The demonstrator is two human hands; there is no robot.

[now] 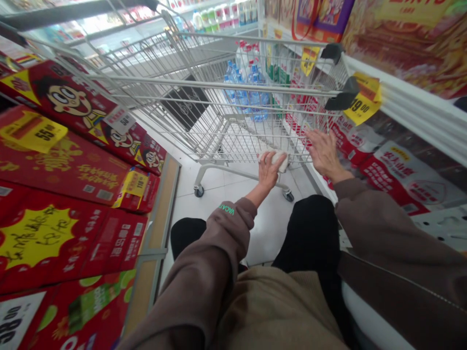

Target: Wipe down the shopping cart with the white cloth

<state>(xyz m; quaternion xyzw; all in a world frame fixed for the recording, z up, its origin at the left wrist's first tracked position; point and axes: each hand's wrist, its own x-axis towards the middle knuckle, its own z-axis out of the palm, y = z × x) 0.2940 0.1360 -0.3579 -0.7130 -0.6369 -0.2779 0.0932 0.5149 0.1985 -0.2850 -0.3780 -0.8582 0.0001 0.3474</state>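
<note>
A folded white cloth [283, 161] is under the fingers of my left hand [268, 171], which presses it to the lower wires of a metal shopping cart [219, 86]. My right hand [323, 152] is at the cart's right side, fingers stretched out, close to the wires. Whether its fingertips touch the wires I cannot tell. The cart stands upright across the aisle in front of my knees, its wheels on the white floor tiles.
Stacked red gift boxes [91, 170] with price signs line the left side. On the right runs a shelf edge [408, 92] with a yellow price tag [361, 99] and packs of bottles [397, 172] below. Blue-capped water bottles [251, 85] stand behind the cart.
</note>
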